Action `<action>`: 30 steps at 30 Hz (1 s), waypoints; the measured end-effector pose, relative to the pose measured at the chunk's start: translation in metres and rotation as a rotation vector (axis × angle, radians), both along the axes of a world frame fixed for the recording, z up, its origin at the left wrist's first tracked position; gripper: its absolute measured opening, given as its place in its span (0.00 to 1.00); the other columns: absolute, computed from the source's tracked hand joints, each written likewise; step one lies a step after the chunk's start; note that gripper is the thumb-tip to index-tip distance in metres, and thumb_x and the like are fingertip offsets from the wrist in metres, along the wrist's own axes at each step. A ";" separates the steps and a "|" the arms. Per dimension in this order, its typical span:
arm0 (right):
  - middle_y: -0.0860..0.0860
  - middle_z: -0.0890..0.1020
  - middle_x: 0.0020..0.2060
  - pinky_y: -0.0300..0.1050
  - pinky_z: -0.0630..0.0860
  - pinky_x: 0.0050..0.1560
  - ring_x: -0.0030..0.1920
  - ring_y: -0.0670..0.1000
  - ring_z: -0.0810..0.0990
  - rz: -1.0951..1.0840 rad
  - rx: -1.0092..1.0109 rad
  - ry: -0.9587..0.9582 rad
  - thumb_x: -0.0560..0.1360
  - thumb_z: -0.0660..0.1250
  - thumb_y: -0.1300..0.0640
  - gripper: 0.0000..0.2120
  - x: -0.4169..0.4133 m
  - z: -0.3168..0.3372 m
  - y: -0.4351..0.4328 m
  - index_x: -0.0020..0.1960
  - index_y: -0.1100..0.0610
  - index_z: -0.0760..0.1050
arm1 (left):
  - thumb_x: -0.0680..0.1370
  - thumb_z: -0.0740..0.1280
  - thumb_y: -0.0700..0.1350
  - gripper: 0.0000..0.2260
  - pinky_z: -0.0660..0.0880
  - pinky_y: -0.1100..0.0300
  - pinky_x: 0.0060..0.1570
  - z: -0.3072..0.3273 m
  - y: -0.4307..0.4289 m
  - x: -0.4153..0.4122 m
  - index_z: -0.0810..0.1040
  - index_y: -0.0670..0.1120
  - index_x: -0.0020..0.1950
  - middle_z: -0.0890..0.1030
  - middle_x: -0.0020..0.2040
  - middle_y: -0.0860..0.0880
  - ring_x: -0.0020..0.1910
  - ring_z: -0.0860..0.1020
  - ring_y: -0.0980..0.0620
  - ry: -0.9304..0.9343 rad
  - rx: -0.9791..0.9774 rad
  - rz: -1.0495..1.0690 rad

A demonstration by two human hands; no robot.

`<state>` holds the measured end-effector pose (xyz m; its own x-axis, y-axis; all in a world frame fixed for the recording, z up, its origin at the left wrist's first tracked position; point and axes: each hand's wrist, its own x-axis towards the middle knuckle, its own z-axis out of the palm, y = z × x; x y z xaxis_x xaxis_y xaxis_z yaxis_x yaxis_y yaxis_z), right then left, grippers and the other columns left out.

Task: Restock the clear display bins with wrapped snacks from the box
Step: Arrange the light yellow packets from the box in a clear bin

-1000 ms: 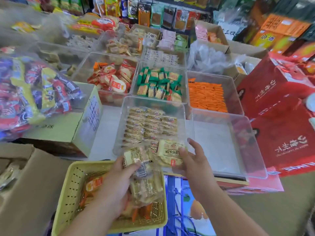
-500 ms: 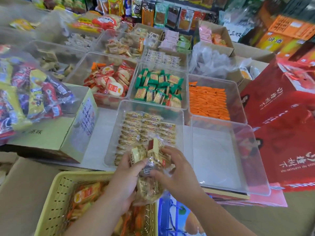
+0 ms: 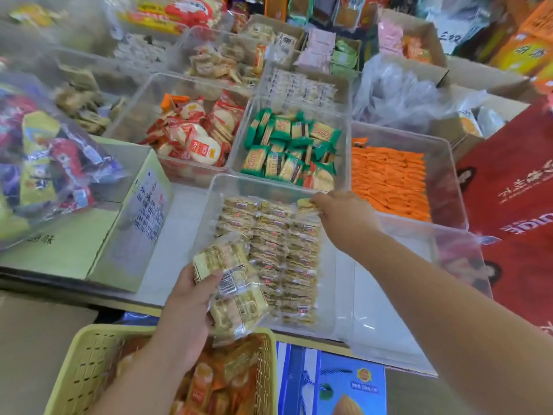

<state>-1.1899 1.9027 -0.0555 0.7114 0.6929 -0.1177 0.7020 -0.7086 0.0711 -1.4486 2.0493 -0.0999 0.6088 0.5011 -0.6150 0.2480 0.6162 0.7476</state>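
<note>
My left hand [image 3: 187, 307] grips a clear bag of pale yellow wrapped snacks [image 3: 230, 283] just above the near edge of a clear display bin [image 3: 206, 223]. Rows of the same yellow packets [image 3: 278, 253] fill that bin's middle. My right hand [image 3: 338, 217] reaches to the bin's far right corner and pinches a single yellow wrapped snack [image 3: 306, 205] over the back row. Under my left forearm stands a yellow basket [image 3: 80, 369] holding orange-wrapped snacks.
An empty clear bin [image 3: 449, 256] sits right of the yellow-packet bin. Behind are bins of green packets [image 3: 287, 145], orange packets [image 3: 389, 178] and red-white rice crackers [image 3: 191, 136]. A pale green carton [image 3: 74, 241] with a bag of mixed sweets stands left; red gift boxes [image 3: 514, 187] stand right.
My right hand left the bag and carried one snack out to the bin's far right corner. My left hand lifted the bag forward over the bin's near edge.
</note>
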 end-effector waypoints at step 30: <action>0.63 0.36 0.79 0.62 0.40 0.79 0.79 0.63 0.34 -0.100 -0.223 0.013 0.78 0.36 0.29 0.45 -0.039 -0.105 0.009 0.80 0.61 0.35 | 0.74 0.70 0.46 0.20 0.84 0.52 0.42 -0.010 0.006 -0.009 0.79 0.51 0.66 0.85 0.61 0.48 0.56 0.85 0.48 -0.150 -0.133 0.068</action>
<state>-1.2285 1.9120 -0.1604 0.7725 0.5748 -0.2698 0.6310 -0.7424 0.2252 -1.4579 2.0555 -0.1101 0.6660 0.4648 -0.5834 0.0942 0.7234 0.6840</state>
